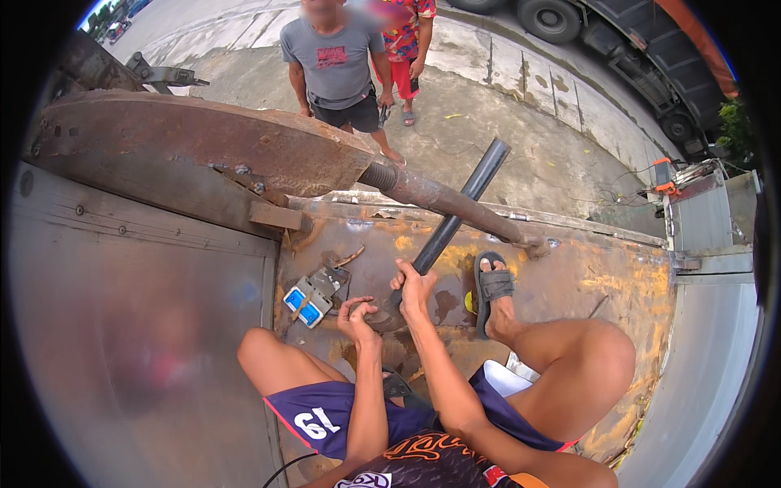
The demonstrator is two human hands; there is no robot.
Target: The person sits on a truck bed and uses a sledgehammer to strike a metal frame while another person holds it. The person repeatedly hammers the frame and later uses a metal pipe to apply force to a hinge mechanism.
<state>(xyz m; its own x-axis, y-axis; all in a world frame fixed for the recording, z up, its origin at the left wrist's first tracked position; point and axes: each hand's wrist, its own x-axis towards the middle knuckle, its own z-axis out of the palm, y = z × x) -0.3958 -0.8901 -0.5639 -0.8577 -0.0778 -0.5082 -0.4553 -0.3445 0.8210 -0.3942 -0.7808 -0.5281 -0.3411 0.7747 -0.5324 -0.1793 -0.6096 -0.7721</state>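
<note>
My right hand (pixel 415 286) is wrapped round the lower part of a black pipe (pixel 455 220). The pipe slants up to the right and passes over a rusty threaded rod (pixel 455 203); whether the two touch I cannot tell. Just left of it, my left hand (pixel 356 319) has its fingers curled in, and what they hold, if anything, is hidden. Beside that hand a grey metal piece (pixel 327 281) lies on the stained metal floor (pixel 382 236), against a blue and white rectangular item (pixel 303 307).
A thick rusty beam (pixel 203 138) crosses the upper left, joined to the rod. Metal panels (pixel 122 285) stand on my left and right (pixel 700 350). My sandaled foot (pixel 495 297) rests near the pipe. Two people (pixel 333 65) stand beyond the edge, with a truck (pixel 634 65) behind them. An orange-and-grey device (pixel 665 176) sits at right.
</note>
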